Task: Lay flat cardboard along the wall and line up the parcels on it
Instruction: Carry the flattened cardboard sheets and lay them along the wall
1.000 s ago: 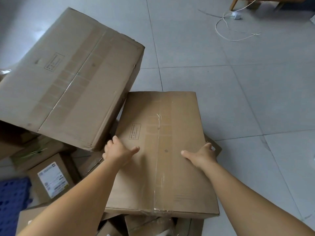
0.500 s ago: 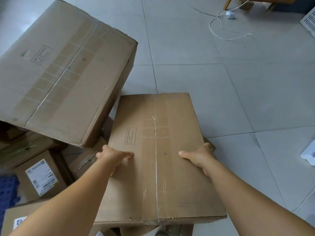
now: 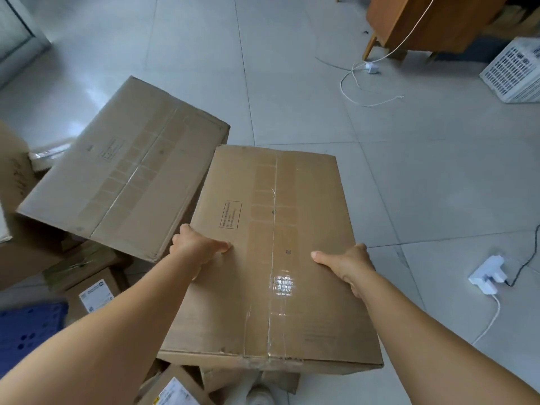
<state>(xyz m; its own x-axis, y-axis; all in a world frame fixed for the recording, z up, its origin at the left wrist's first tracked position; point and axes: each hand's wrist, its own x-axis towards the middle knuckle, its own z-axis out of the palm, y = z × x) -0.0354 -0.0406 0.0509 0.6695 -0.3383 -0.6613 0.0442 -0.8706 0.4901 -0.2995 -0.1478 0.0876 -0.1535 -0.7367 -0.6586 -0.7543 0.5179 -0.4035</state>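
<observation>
Here the taped brown carton (image 3: 271, 252) sits between both hands, its long axis running away from the person toward the tiled floor (image 3: 409, 171), the far short end tipped slightly to the right. The left hand (image 3: 195, 247) grips the carton's left long edge, thumb lying on the top face and the fingers curled over the side out of sight. The right hand (image 3: 347, 266) grips the opposite long edge the same way, thumb pointing inward across the top. The carton is plain corrugated brown, sealed by a strip of clear tape down the middle of the top face that glints near the person; a small printed rectangle of text sits left of the seam, too small to read. Its near end hangs above a jumble of smaller parcels (image 3: 93, 293) with white labels. Just beside its left far corner lies a second large carton (image 3: 125, 176), tilted and angled to the left. A white plug adapter (image 3: 486, 274) with a cable lies on the tiles to the right.
</observation>
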